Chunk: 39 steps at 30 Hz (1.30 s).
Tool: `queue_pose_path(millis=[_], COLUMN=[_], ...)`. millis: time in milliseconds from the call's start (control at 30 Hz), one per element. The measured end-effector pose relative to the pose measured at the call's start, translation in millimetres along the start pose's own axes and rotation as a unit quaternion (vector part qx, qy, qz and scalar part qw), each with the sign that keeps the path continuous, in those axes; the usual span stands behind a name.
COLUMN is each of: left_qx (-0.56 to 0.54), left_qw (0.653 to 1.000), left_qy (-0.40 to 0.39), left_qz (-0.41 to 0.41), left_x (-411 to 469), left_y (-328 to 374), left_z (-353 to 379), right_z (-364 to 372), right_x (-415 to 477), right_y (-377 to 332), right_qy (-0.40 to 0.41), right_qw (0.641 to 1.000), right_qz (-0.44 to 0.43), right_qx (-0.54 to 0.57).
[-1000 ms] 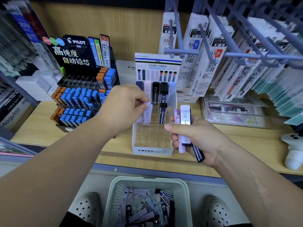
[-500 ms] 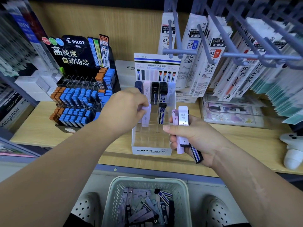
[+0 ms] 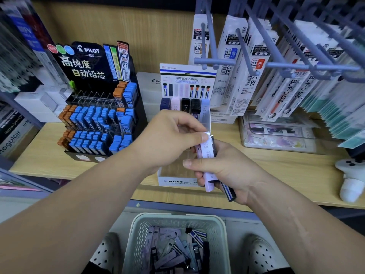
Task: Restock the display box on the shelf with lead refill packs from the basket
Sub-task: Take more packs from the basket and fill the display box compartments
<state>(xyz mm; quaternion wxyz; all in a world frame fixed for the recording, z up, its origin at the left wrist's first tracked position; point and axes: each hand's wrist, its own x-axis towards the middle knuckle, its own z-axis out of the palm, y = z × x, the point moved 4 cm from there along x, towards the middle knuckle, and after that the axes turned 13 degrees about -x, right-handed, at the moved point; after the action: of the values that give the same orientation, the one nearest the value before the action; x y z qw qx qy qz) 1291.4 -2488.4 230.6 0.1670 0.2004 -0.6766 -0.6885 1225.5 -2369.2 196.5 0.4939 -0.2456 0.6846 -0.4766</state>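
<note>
The white MONO display box (image 3: 175, 181) stands on the wooden shelf, with dark and pale refill packs (image 3: 185, 107) upright in its back row. My right hand (image 3: 223, 171) grips a small bundle of lead refill packs (image 3: 206, 149) in front of the box. My left hand (image 3: 169, 139) pinches the top of the pale lilac pack in that bundle with thumb and forefinger. Below the shelf, a pale green basket (image 3: 136, 236) holds several more packs (image 3: 173, 252). My hands hide the box's middle rows.
A black Pilot display (image 3: 98, 123) full of blue and orange lead cases stands left of the box. Hanging refill packets on grey pegs (image 3: 256, 62) crowd the upper right. A clear case (image 3: 276, 135) and a white figure (image 3: 350, 180) sit on the shelf at right.
My left hand has come away from the box's slots, moved right and taken hold of the top pack in my right hand's bundle. The right hand stayed about where it was.
</note>
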Motion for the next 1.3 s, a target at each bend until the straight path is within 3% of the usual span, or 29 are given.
queue_pose_path(millis=[233,400,500,700,967,1133,1300], left_qx=[-0.084,-0.127,-0.048,0.162,0.352,0.407,0.403], left_qw=[0.992,0.983,0.989,0.983,0.922,0.885,0.889], left_qy=[0.061,0.128,0.138,0.073,0.016,0.011,0.035], left_qz=[-0.069,-0.021,0.017,0.042,0.159,0.225,0.214], left_x=[2.2,8.9,10.3,6.3,5.3,11.0,11.4], left_y=[-3.4,13.1,19.7,7.2,-5.3,-11.9,-7.8], left_z=[-12.7,-45.0,-67.5,-63.6,-44.9,-38.5,-35.8], right_z=[-2.0,-6.5,-9.0,-10.2,-10.2,-12.5,-9.8], right_x=[2.4,4.5,4.9,6.2,4.8,4.3,0.8], right_y=[2.1,2.9,5.3,6.5,6.1,5.7,2.6], right_qy=[-0.006,-0.008,0.0,0.015,0.025,0.031,0.005], right_qw=[0.999,0.995,0.995,0.994,0.994,0.995,0.998], right_qz=[0.003,0.017,0.024,0.03,0.032,0.031,0.013], right_qx=[0.042,0.097,0.099,0.107,0.097,0.092,0.063])
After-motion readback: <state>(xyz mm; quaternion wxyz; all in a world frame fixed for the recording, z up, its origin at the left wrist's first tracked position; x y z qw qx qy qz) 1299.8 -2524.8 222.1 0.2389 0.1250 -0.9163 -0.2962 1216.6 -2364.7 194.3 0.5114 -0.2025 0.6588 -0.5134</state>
